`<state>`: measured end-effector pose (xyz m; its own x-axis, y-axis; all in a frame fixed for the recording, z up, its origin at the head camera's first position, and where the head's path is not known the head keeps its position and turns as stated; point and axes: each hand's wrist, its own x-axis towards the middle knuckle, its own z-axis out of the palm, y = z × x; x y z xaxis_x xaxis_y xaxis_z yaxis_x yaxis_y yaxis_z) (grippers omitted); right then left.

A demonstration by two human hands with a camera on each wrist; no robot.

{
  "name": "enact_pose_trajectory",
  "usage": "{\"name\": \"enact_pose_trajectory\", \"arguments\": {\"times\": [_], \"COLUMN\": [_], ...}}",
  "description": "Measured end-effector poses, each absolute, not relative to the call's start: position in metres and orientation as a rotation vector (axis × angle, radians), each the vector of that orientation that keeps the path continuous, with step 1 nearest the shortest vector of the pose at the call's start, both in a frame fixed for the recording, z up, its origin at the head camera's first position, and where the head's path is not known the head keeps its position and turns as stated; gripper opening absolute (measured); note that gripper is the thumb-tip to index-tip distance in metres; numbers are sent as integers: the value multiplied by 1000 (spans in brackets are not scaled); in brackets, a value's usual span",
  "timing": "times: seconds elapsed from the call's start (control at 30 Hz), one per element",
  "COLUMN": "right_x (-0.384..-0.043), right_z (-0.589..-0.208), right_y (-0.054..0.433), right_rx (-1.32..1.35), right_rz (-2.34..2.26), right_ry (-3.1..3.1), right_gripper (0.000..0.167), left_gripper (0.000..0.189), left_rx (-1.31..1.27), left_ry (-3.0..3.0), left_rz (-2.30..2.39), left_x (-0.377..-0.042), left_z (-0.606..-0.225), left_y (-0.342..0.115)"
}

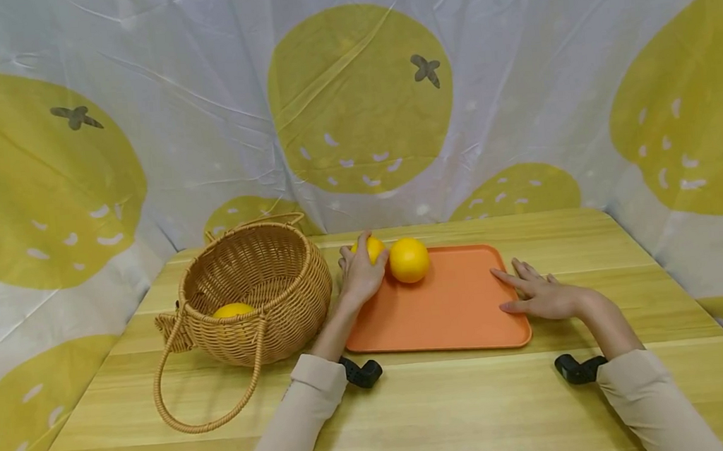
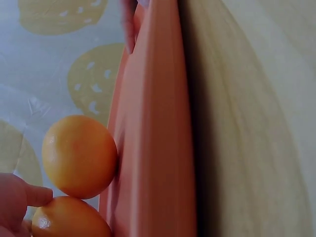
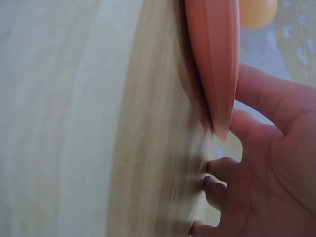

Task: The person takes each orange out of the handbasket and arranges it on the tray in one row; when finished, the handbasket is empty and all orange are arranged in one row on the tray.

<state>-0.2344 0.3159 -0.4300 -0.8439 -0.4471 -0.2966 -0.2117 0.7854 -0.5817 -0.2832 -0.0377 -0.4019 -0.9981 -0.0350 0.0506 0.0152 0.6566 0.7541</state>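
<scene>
My left hand (image 1: pixel 363 275) grips an orange (image 1: pixel 374 248) at the back left corner of the orange-coloured tray (image 1: pixel 451 310). In the left wrist view the thumb lies against that orange (image 2: pixel 71 219), low in the picture. Just right of it sits a second orange (image 1: pixel 409 260) on the tray, whole and round. At the tray's right side is my right hand (image 1: pixel 548 297), its fingers spread and fairly straight. The right wrist view shows its thumb (image 3: pixel 261 94) and forefinger at the tray's rim (image 3: pixel 222 74), the other fingertips down by the wooden tabletop.
A round wicker basket (image 1: pixel 299 322) stands left of the tray, with another orange (image 1: pixel 233 310) inside. Its looped handle (image 1: pixel 208 427) hangs toward the front of the wooden table (image 1: pixel 453 416). Behind the table hangs a fruit-printed cloth (image 1: pixel 358 98).
</scene>
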Motion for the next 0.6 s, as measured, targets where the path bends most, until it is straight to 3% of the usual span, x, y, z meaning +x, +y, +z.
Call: {"name": "enact_pose_trajectory", "arguments": {"times": [0.3, 0.6], "right_x": [-219, -224], "right_z": [-401, -413], "right_y": [299, 306], "right_rx": [-472, -519], "right_rz": [-803, -834], "right_ry": [2517, 2522], "right_gripper": [86, 86], "left_gripper": [59, 65], "left_rx": [4, 8], "left_ry": [-2817, -2872], "left_rz": [-1304, -1332], "left_x": [-284, -283], "left_z": [-401, -398], "left_y": [-38, -43]}}
